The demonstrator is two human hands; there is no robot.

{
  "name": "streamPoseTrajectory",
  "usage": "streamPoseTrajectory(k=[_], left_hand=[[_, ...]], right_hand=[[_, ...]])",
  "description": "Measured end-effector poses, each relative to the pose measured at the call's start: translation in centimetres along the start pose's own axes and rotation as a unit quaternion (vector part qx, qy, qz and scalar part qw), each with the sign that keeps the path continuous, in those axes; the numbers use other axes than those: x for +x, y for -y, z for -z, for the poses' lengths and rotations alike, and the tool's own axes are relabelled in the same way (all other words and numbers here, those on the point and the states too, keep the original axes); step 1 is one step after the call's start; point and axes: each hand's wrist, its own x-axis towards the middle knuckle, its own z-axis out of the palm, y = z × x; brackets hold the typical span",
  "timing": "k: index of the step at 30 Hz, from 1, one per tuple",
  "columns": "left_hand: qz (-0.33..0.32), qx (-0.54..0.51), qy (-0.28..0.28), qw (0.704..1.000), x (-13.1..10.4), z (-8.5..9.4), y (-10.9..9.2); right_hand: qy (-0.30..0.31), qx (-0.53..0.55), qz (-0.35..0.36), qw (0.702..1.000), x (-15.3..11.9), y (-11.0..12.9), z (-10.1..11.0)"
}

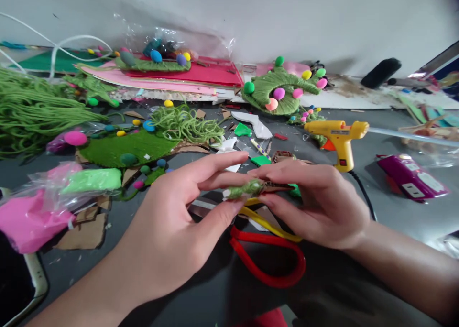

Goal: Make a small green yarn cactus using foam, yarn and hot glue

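Note:
Both my hands meet around a small green yarn-wrapped piece (247, 189) dotted with white bits. My left hand (182, 212) pinches its left end between thumb and fingers. On the other side, the fingertips of my right hand (315, 202) close on its brown end, partly hidden by the fingers. Scissors with one red handle (268, 265) and one yellow handle (267, 220) lie on the dark table (201, 298) just below my hands. A strip of their blade shows behind my left thumb.
A yellow glue gun (342, 136) stands behind my right hand, near a purple power adapter (412, 176). Green yarn (39, 112), green felt (129, 147), bagged pink clay (32, 219) and cardboard scraps (84, 231) crowd the left. A yarn-wrapped tree shape (260, 95) with coloured balls lies at the back.

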Motion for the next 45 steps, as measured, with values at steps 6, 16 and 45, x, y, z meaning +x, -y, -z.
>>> streamPoseTrajectory(k=[6,16,45], left_hand=[[-0.017,-0.005,-0.024,1.0,-0.4,-0.3,0.0],[-0.015,-0.051,-0.008,0.999,-0.1,-0.1,0.2],[-0.012,0.004,0.044,0.999,0.7,1.0,0.9]], right_hand=[[0.023,-0.01,0.065,0.998,0.7,0.3,0.5],[0.024,-0.01,0.064,0.998,0.7,0.0,0.3],[-0.01,0.01,0.025,1.0,0.1,-1.0,-0.6]])
